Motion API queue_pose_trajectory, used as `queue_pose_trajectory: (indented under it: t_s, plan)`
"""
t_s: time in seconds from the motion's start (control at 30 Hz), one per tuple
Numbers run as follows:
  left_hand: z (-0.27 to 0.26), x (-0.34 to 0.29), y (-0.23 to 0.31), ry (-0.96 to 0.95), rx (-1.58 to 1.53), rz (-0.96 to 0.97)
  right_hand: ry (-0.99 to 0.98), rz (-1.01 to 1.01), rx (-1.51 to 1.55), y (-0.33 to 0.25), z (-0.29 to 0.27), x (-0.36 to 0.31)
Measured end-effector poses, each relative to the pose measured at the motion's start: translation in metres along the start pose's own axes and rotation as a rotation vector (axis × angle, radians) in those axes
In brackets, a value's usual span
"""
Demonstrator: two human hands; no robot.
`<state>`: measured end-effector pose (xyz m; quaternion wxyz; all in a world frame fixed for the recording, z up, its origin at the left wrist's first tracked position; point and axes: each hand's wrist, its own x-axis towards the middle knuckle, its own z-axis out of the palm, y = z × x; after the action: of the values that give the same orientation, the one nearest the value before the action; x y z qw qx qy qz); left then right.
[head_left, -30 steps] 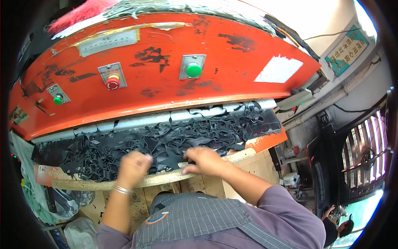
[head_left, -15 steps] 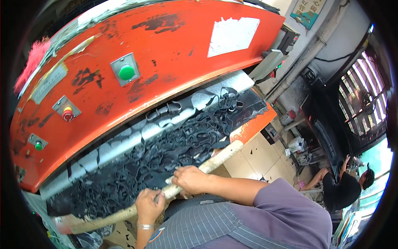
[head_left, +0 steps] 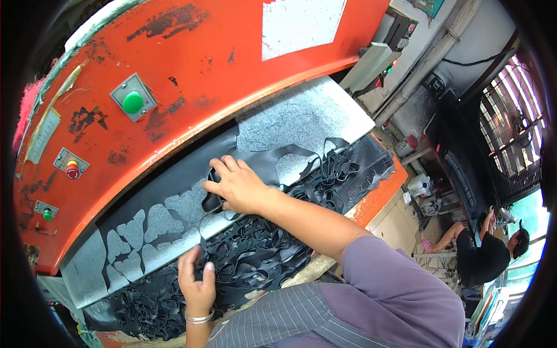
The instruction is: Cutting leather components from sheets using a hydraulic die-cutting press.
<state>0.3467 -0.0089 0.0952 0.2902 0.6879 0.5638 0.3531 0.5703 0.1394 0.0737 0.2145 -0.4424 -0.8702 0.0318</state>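
My right hand [head_left: 239, 187] reaches over the pale grey board [head_left: 296, 110], its fingers curled over a dark, loop-shaped cutting die [head_left: 212, 201]. Under and around that hand lies a thin black sheet [head_left: 185, 152], with cut-out holes along its near side that let the board show through. My left hand [head_left: 197, 281] is off to the lower left, above the heap of black scraps [head_left: 249, 246]. Its fingers and thumb are apart, and nothing shows in it.
The orange press [head_left: 191, 75] rises behind the board, with green buttons [head_left: 133, 103] and a red knob [head_left: 72, 169] on its front. A pale padded bar [head_left: 310, 269] runs along the near edge. Far right, another person [head_left: 484, 255] sits at work.
Both my hands have left the padded bar. My right hand has reached forward to the cutting die; my left has opened over the scraps. More of the board and black sheet shows from under the press.
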Motion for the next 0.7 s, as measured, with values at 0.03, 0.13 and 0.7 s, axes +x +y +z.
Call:
queue_pose_trajectory:
  t_s: [0.03,0.13,0.7]
  plan:
    - [0.007,0.005,-0.003,0.058,-0.034,-0.024,-0.008,0.004,0.012,-0.005,-0.003,-0.004]
    - [0.025,0.023,-0.012,0.15,-0.22,0.01,0.387,0.035,0.542,-0.027,-0.015,-0.016]
    - [0.066,-0.016,0.005,0.132,-0.091,0.016,-0.272,0.195,0.879,-0.069,-0.021,-0.107]
